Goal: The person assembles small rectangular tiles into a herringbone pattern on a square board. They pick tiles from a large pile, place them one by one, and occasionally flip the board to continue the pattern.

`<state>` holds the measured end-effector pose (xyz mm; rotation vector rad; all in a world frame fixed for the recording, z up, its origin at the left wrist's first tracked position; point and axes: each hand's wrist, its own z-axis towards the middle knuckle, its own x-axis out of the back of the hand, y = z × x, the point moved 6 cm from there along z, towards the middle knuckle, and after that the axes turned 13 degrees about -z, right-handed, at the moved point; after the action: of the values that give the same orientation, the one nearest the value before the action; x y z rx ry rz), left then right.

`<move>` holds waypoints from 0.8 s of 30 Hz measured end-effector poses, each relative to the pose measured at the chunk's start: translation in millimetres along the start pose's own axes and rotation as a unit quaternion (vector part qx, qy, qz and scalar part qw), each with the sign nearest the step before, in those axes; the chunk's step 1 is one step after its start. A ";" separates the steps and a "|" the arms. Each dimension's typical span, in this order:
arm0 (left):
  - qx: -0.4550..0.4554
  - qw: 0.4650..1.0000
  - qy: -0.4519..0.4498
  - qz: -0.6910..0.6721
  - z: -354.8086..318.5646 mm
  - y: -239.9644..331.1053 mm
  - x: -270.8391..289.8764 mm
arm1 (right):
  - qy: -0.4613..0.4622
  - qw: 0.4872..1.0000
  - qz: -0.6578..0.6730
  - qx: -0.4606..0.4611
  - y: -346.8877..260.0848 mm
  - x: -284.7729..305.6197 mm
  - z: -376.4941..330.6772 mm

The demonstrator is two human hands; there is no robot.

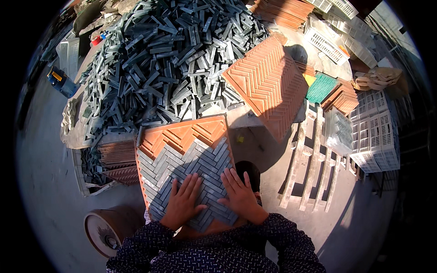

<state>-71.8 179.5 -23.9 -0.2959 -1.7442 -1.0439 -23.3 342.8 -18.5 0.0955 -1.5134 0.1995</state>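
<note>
An orange herringbone tray (177,132) lies in front of me, its far end resting near a heap of stone strips. Grey stone strips (170,166) fill most of its slots in a zigzag pattern; several orange slots along the far edge hold no strip. My left hand (184,200) lies flat on the strips near the middle, fingers stretched forward. Flat on the strips at the right edge is my right hand (239,193), fingers extended and thumb apart. Neither hand grips anything. Shadow covers the tray's near right part.
A large heap of loose grey strips (159,50) covers the table ahead. Another orange herringbone tray (264,77) leans at its right. A wooden pallet (309,159) and white crates (373,132) stand right. A brown bucket (98,230) and a box of trays (118,154) are left.
</note>
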 end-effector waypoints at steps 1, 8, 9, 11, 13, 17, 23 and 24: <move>0.004 1.000 0.001 -0.012 -1.6 -0.1 -0.9 | -0.002 1.000 -0.003 0.003 -0.2 1.9 0.0; 0.013 0.998 0.034 -0.048 -4.0 0.6 -4.5 | 0.066 0.998 0.002 0.010 22.6 19.6 57.7; 0.014 0.998 0.036 -0.050 -3.5 0.0 -5.7 | 0.065 0.998 -0.003 0.014 25.3 16.0 62.9; 0.012 0.997 0.047 -0.058 -2.7 0.4 -5.6 | 0.059 0.998 -0.011 0.025 27.3 8.9 69.7; 0.008 0.997 0.054 -0.061 -3.8 0.2 -5.6 | 0.061 0.998 -0.024 0.023 26.7 8.6 66.6; -0.003 0.997 0.059 -0.052 0.3 3.8 -2.7 | 0.080 0.996 -0.021 0.040 27.0 7.8 68.5; -0.006 0.998 0.043 -0.041 1.4 1.2 -4.5 | 0.053 0.996 -0.042 0.051 29.3 10.9 73.4; -0.007 0.999 0.037 -0.036 1.1 2.2 -5.0 | 0.055 0.996 -0.044 0.056 30.2 10.9 74.0</move>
<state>-68.9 183.0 -27.2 -0.2023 -1.6927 -1.1069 -101.2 359.4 -5.2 0.2374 -1.3846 0.2159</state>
